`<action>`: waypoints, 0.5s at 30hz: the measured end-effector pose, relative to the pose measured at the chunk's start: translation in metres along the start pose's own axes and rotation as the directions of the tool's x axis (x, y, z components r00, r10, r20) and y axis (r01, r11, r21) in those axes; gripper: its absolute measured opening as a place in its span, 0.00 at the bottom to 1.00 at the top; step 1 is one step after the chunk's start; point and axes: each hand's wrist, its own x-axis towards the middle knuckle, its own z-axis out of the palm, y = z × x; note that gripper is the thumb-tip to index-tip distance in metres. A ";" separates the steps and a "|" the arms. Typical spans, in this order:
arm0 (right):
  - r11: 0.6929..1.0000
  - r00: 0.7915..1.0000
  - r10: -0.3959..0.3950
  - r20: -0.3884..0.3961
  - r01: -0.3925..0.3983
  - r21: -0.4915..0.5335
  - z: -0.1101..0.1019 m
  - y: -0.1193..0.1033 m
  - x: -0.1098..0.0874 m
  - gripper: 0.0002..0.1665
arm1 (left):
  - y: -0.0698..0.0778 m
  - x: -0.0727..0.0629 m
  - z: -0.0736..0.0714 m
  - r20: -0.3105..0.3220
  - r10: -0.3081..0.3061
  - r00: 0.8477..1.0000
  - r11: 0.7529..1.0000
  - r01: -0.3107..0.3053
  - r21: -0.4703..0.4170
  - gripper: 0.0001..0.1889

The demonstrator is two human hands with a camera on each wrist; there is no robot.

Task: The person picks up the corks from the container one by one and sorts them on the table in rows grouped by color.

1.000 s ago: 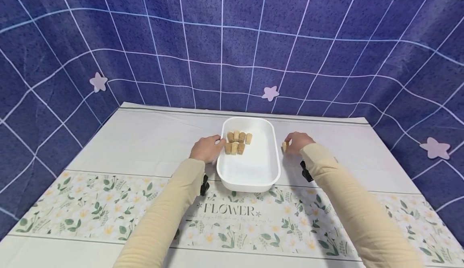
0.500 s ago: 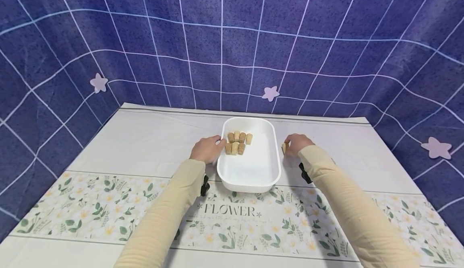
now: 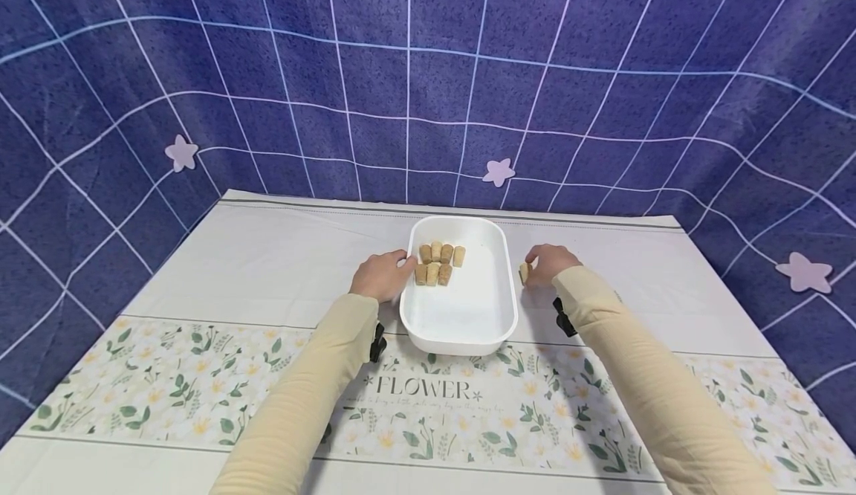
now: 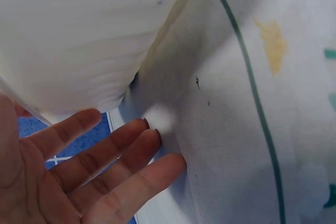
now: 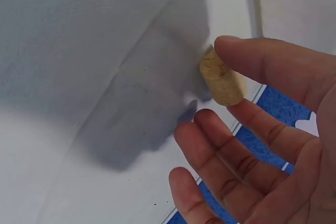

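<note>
My left hand point(image 3: 384, 276) is at the left side of a white tray point(image 3: 461, 324), its thumb at the rim. In the left wrist view, its fingers point(image 4: 168, 169) extend loosely beside the outer tray wall. Several tapered cork stoppers point(image 3: 444, 275) lie inside the tray in two short rows toward the far left. To the right of the tray, my right hand point(image 3: 551, 263) pinches a cork stopper point(image 5: 223, 80) between thumb and index finger, close to the tabletop. The other right fingers are spread apart. The right palm hides part of the cork in the head view.
A white tablecloth point(image 3: 281, 257) with a floral band point(image 3: 194, 376) covers the table. Behind its far edge hangs a blue curtain point(image 3: 428, 86) with a pale grid and stars.
Almost nothing differs. The right hand and its cork have shifted very slightly, while the left hand, tray and corks inside keep their places.
</note>
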 end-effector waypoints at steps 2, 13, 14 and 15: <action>1.000 1.000 0.004 0.000 -0.004 0.012 -0.001 0.001 0.000 0.34 | -0.001 0.000 0.000 0.001 -0.001 1.000 1.000 0.001 -0.001 0.31; 0.999 1.000 -0.016 0.014 0.015 0.040 -0.009 0.006 -0.004 0.37 | -0.001 0.001 0.000 0.008 -0.011 1.000 1.000 0.011 0.000 0.31; 0.999 1.000 -0.019 0.016 0.018 0.040 -0.011 0.006 -0.005 0.38 | -0.001 0.001 0.000 0.008 -0.009 1.000 1.000 0.009 0.000 0.31; 0.999 1.000 -0.023 0.015 0.023 0.039 -0.012 0.005 -0.006 0.38 | -0.001 0.001 0.000 0.007 -0.010 1.000 1.000 0.010 0.000 0.31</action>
